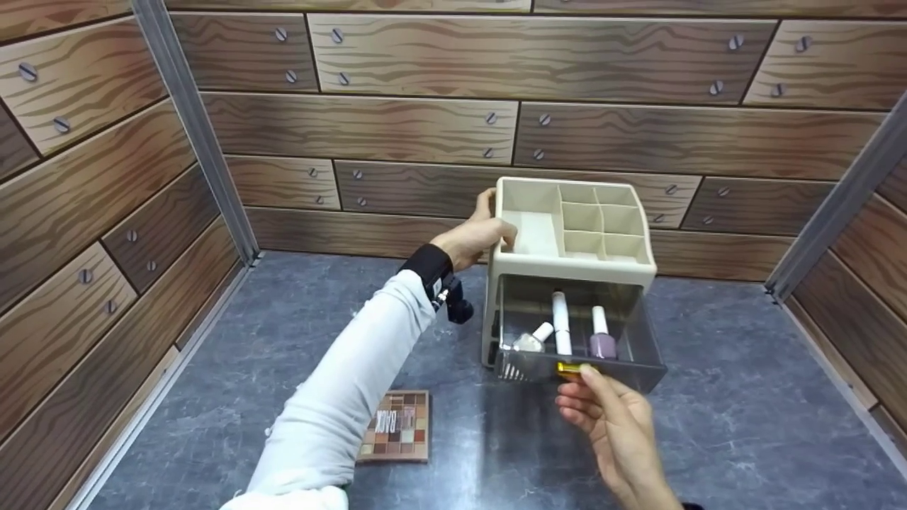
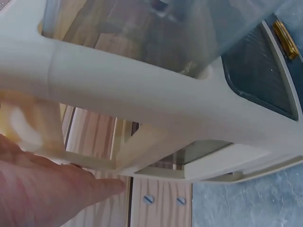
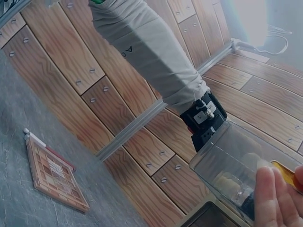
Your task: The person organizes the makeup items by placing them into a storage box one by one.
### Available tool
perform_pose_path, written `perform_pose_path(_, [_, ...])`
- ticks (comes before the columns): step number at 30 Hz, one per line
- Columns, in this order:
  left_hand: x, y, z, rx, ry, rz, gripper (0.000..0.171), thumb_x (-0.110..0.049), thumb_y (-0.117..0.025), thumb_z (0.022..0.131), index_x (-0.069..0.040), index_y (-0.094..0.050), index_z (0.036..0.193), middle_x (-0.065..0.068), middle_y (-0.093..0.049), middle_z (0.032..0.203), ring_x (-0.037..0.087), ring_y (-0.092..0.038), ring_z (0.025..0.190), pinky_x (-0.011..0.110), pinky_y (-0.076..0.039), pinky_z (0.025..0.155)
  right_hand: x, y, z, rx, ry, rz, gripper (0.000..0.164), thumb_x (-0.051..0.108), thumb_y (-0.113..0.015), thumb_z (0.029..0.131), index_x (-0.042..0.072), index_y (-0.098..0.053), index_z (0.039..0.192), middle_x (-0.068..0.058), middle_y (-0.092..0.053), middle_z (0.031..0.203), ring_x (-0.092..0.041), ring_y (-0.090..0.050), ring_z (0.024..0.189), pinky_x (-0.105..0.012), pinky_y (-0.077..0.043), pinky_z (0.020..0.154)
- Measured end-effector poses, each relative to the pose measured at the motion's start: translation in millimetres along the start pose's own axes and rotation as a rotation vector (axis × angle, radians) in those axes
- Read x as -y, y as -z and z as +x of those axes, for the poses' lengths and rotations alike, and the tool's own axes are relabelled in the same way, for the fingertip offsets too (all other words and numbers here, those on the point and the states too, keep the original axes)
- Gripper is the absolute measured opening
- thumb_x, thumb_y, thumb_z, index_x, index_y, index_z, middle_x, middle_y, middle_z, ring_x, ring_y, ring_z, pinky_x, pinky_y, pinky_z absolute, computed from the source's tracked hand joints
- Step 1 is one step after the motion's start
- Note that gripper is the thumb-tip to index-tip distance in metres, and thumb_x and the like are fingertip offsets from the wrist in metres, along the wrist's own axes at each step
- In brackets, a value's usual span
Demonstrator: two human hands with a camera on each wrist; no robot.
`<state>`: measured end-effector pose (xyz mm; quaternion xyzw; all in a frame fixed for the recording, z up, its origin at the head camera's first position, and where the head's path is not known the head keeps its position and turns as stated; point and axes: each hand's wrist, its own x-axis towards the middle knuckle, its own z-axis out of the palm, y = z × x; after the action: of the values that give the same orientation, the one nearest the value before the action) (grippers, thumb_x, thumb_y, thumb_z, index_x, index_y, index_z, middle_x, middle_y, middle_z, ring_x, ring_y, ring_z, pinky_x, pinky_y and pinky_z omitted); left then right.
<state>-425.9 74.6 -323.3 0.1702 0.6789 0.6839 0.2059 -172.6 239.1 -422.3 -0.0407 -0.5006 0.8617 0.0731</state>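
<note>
A cream cosmetics organizer [image 1: 574,268] stands on the grey surface, its clear drawer [image 1: 641,358] pulled out. My left hand [image 1: 476,234] grips the organizer's upper left wall, thumb over the rim into the large top compartment. With thumb and fingers, my right hand [image 1: 616,425] pinches the gold drawer handle [image 1: 569,368]. Inside the drawer lie a white tube [image 1: 561,322], a purple nail polish bottle [image 1: 602,340] and a clear bottle with a white cap [image 1: 533,338]. In the left wrist view, my left hand [image 2: 52,189] lies against the cream frame.
An eyeshadow palette [image 1: 411,428] lies left of the organizer, partly behind my left sleeve [image 1: 347,375]. A slim white and red tube [image 3: 52,150] lies along the palette in the right wrist view. Wood-patterned walls [image 1: 425,127] enclose the back and sides.
</note>
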Motion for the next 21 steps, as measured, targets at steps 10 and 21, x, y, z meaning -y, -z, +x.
perform_pose_path(10, [8.6, 7.8, -2.8, 0.055, 0.008, -0.07, 0.099, -0.007, -0.067, 0.089, -0.031, -0.006, 0.163, 0.02, -0.044, 0.146, 0.028, -0.061, 0.113, 0.044, -0.057, 0.096, 2.4, -3.6, 2.7, -0.047, -0.006, 0.013, 0.028, 0.011, -0.055, 0.108, 0.005, -0.075, 0.09, -0.007, -0.077, 0.079, -0.013, -0.076, 0.07, -0.022, -0.064, 0.067])
perform_pose_path(21, [13.4, 7.8, -2.3, 0.052, 0.003, -0.086, 0.099, -0.013, -0.068, 0.093, -0.033, -0.004, 0.166, 0.015, -0.03, 0.161, 0.028, -0.064, 0.111, 0.043, -0.059, 0.092, 2.2, -11.4, 11.3, -0.07, 0.03, 0.051, 0.024, 0.008, -0.056, 0.107, 0.005, -0.074, 0.091, -0.008, -0.077, 0.078, -0.014, -0.076, 0.07, -0.023, -0.064, 0.068])
